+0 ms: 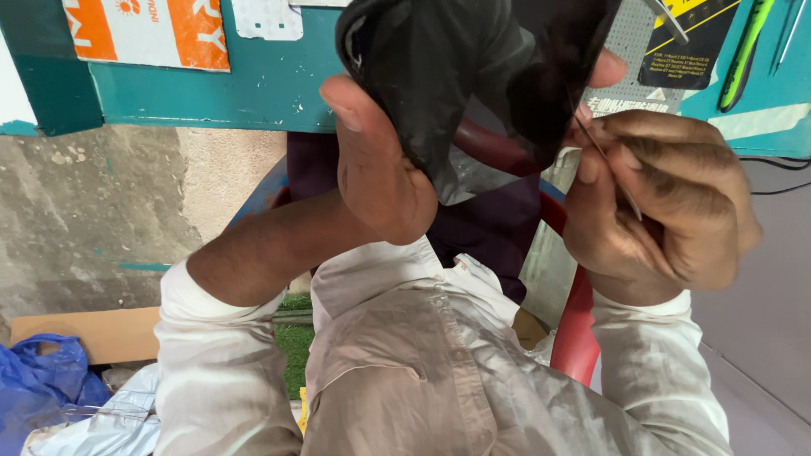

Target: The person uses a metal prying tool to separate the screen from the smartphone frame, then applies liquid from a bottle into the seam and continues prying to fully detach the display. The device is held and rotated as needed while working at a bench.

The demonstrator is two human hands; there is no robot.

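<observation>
Closest in, the person's pale shirt (422, 363) fills the bottom of the view, both sleeves pushed up at the wrists. Down in the lower left corner lie a crumpled blue plastic bag (42, 380) and a strip of brown cardboard (101, 331) on the rough concrete floor (93, 211).

Above the shirt the two hands are raised together. The left hand (376, 169) is wrapped round the left edge of a dark, glossy phone (473, 84), thumb up along its side and palm behind it — a firm hold, with the phone tilted and held in the air, resting on nothing. The fingertips of that hand show past the phone's right edge. The right hand (659, 198) is curled narrow, thumb and forefinger pinched on a thin metal tool (610, 165), something like a slim blade or pick. The tool's tip meets the right edge of the phone, at the lower part of that side; whether it has gone into the seam I cannot tell.

Behind the hands a red curved chair frame (579, 321) runs down past the right wrist. Farther off stands a teal workbench (253, 84), with an orange and white sticker (148, 29) on its front at the upper left, and — toward the upper right corner — a green-handled tool (743, 51) lying on a dark mat.
</observation>
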